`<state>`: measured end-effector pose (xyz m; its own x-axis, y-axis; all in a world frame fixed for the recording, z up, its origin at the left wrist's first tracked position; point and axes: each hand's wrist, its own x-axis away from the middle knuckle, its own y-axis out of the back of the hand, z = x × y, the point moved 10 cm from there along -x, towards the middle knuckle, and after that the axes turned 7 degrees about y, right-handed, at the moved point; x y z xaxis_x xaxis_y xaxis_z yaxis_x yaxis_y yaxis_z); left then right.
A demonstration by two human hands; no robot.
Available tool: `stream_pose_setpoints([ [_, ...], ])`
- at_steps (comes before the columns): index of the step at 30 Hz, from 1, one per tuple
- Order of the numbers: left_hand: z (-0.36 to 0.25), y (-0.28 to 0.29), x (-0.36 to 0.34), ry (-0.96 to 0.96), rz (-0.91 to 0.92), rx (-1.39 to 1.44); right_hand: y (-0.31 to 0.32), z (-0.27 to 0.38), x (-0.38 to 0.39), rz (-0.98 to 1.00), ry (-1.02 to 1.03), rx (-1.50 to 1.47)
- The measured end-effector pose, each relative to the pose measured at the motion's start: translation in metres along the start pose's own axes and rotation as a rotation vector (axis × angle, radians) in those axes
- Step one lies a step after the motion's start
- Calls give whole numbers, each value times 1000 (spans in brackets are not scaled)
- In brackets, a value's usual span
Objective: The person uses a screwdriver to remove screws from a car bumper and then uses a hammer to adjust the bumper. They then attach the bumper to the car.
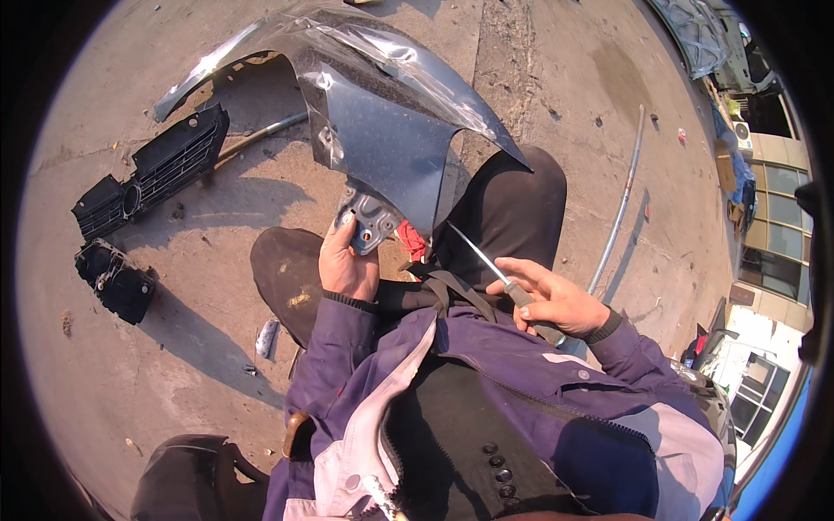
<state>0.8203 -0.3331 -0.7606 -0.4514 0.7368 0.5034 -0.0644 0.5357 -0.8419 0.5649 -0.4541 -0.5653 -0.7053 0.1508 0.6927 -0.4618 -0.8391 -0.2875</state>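
Observation:
A dark blue-grey car fender (382, 143), scuffed and creased along its far side, rests propped in front of my knees. My left hand (349, 271) grips the bare metal bracket (375, 215) at its near end, thumb on top. In my right hand (560, 302) is a screwdriver (520, 295) with a dark handle. Its long thin shaft points up and left at the fender's near edge, its tip apart from the bracket. A red cloth (412, 241) shows beside the bracket, between my legs.
On the concrete to the left lie a black car grille (178, 165), a broken black housing (117, 282) and a crumpled silvery piece (267, 337). A rod (261, 139) reaches under the fender. A long pole (622, 200) lies to the right. A black shell-like part (191, 478) is at lower left.

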Motion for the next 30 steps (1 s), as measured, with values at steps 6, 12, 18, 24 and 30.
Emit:
stream_pose_setpoints([
  [6, 32, -15, 8, 125, 57, 34, -14, 45, 33, 139, 83, 682],
  [12, 38, -9, 5, 174, -27, -109, -46, 78, 30, 160, 248, 1083],
  [18, 34, -12, 4, 107, 53, -180, -71, 84, 0, -9, 481, 1376],
  [24, 35, -11, 4, 123, -11, -239, -84, 91, -5, -61, 502, 1489],
  [30, 41, -7, 5, 221, -5, -276, -90, 92, -7, -84, 454, 1546],
])
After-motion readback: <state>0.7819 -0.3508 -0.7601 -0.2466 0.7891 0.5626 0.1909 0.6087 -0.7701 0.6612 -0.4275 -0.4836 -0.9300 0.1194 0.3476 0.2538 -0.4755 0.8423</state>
